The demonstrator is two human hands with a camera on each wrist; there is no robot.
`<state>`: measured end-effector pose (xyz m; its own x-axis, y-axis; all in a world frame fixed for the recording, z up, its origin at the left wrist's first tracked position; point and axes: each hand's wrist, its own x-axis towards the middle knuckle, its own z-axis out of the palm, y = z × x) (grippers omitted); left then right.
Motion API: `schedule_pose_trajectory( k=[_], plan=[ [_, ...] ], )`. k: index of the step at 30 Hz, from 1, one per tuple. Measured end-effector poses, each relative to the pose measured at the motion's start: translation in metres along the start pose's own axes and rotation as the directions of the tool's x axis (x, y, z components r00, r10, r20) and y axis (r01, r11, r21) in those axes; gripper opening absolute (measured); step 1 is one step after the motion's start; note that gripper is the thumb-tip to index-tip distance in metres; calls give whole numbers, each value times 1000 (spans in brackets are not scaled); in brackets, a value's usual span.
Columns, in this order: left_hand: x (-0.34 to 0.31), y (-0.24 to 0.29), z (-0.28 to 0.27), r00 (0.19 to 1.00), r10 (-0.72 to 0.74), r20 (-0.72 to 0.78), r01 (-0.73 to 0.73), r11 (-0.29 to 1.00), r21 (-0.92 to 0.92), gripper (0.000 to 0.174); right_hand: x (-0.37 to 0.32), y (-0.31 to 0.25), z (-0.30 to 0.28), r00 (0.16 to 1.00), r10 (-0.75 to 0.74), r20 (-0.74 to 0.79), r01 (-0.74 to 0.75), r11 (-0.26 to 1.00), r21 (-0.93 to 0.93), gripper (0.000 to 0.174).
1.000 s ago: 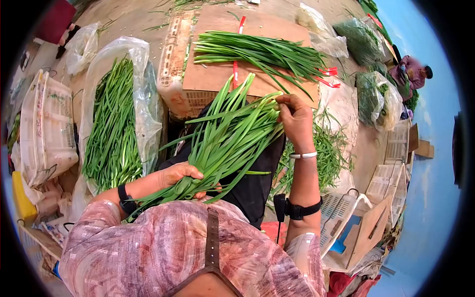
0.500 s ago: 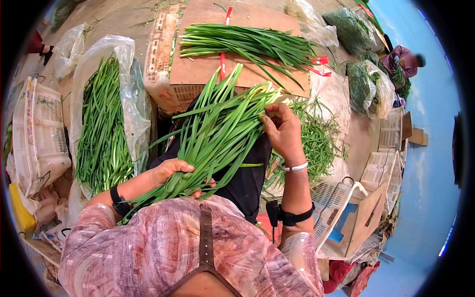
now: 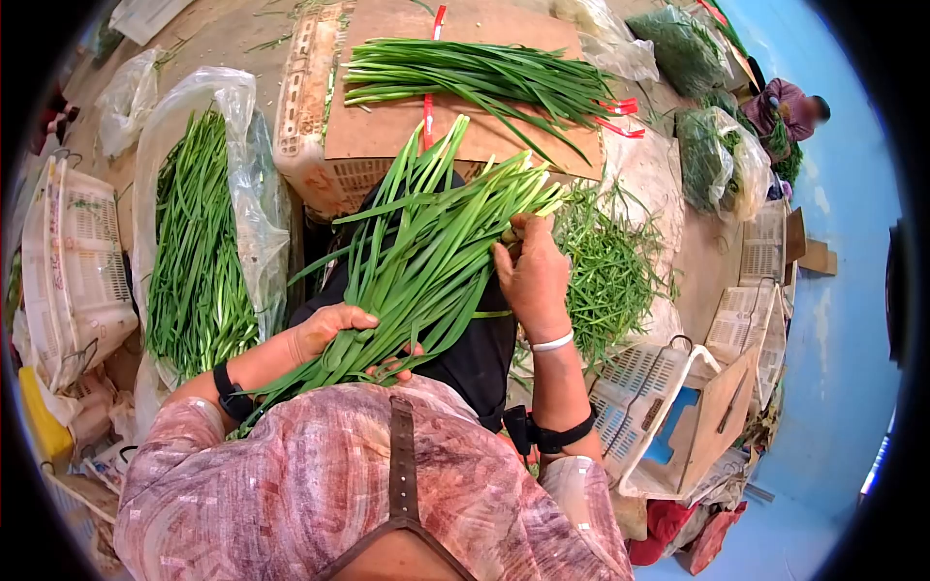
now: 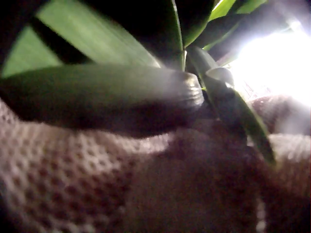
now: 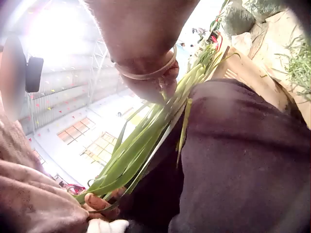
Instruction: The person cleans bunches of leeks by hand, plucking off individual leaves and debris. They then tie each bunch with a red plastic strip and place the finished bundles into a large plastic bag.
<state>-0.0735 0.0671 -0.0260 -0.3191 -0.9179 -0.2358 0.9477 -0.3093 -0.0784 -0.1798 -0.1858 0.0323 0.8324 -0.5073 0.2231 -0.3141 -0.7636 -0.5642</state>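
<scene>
A loose bunch of garlic chives (image 3: 426,232) lies slantwise over the lap, pale stem ends pointing forward. My left hand (image 3: 334,334) holds its leafy end close to the belly, thumb on top and fingertips showing from beneath. On the bunch's right edge, a little below the stem ends, my right hand (image 3: 535,276) pinches stems between thumb and bent fingers. In the right wrist view that hand is at the pale stems (image 5: 182,90). Dark, blurred leaves (image 4: 107,94) and patterned cloth fill the left wrist view.
More chives (image 3: 465,82) lie on a cardboard sheet (image 3: 387,136) over a crate, across red tape (image 3: 428,121). A plastic-lined container (image 3: 242,174) of chives stands left. Scattered trimmings (image 3: 610,271) lie right, near white crates (image 3: 639,387). A person (image 3: 794,111) sits farther back.
My right hand has moved from the stem ends down along the bunch's right edge, toward my body. The left hand keeps its hold. The head view has shifted slightly.
</scene>
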Motion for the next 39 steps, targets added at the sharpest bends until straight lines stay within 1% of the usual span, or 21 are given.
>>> schedule_pose_trajectory(
  k=[2, 6, 8, 12, 15, 17, 19, 20, 22, 23, 25, 26, 27, 29, 30, 31, 33, 35, 37, 38, 39],
  plan=[
    [-1, 0, 1, 1000, 0, -16, 0, 1000, 12, 61, -1, -4, 5, 1000, 21, -9, -22, 995, -100, 38],
    [1, 0, -3, 1000, -18, 5, 18, 999, -38, 61, 0, -4, 15, 998, 27, -55, -34, 993, -116, 38],
    [1, 0, 1, 1000, -30, 0, 30, 998, -64, 64, 2, -5, 15, 993, 111, -36, -113, 990, -83, 37],
    [1, -1, 8, 999, -19, -31, 17, 998, -59, 68, 2, -7, 20, 993, 82, -80, -92, 988, -124, 31],
    [0, 2, 12, 998, -57, -11, 56, 997, -59, 74, -1, -10, 17, 994, 31, -106, -47, 988, -145, 28],
    [-2, 1, 8, 999, -44, 16, 47, 972, -231, 77, -6, -9, 15, 993, 29, -116, -35, 998, -50, 26],
    [-3, 3, 8, 999, -53, 6, 53, 977, -205, 79, -11, -13, 10, 992, 24, -122, -24, 1000, -4, 23],
    [-2, 3, 12, 999, -41, -2, 40, 984, -174, 80, -13, -16, 4, 992, 126, -15, -120, 973, 196, 23],
    [-1, 3, 14, 1000, -27, -9, 26, 990, -141, 80, -16, -12, -4, 946, 234, 223, -320, 785, 531, 24],
    [-1, 3, 13, 1000, -30, -5, 29, 990, -137, 80, -16, -9, -12, 947, 234, 222, -319, 785, 531, 24],
    [-1, 3, 11, 999, -33, 0, 32, 991, -132, 81, -15, -8, -32, 913, 229, 338, -407, 576, 709, 24],
    [-1, 3, 10, 999, -38, 8, 39, 990, -137, 81, -13, -10, -44, 931, 212, 297, -365, 551, 750, 24],
    [-1, 3, 9, 999, -44, 16, 46, 989, -142, 82, -11, -7, -52, 934, 222, 279, -354, 486, 799, 24],
    [-1, 2, 9, 999, -45, 18, 47, 989, -140, 81, -6, 3, -63, 946, 188, 263, -321, 634, 704, 24],
    [0, 2, 9, 999, -45, 19, 47, 989, -137, 81, -2, -1, -63, 944, 216, 247, -327, 691, 645, 18],
    [0, 2, 11, 999, -45, 20, 47, 990, -135, 81, 3, -2, -60, 945, 216, 245, -325, 692, 645, 18],
    [1, 2, 13, 999, -43, 3, 43, 997, -61, 79, 18, -2, -50, 953, 160, 259, -263, 860, 436, 16],
    [1, 2, 9, 999, -47, 0, 47, 998, -47, 78, 35, -1, -31, 961, 148, 234, -236, 880, 412, 19],
    [1, 2, 7, 999, -46, 2, 46, 998, -34, 78, 45, 0, -13, 953, 143, 268, -192, 967, 167, 20],
    [1, 2, 7, 999, -48, 19, 48, 998, -36, 78, 45, 4, -6, 964, 97, 246, -108, 994, 32, 21],
    [1, 1, 6, 998, -45, 37, 47, 998, -41, 77, 47, -4, -8, 951, 112, 290, -103, 994, -47, 20]
  ],
)
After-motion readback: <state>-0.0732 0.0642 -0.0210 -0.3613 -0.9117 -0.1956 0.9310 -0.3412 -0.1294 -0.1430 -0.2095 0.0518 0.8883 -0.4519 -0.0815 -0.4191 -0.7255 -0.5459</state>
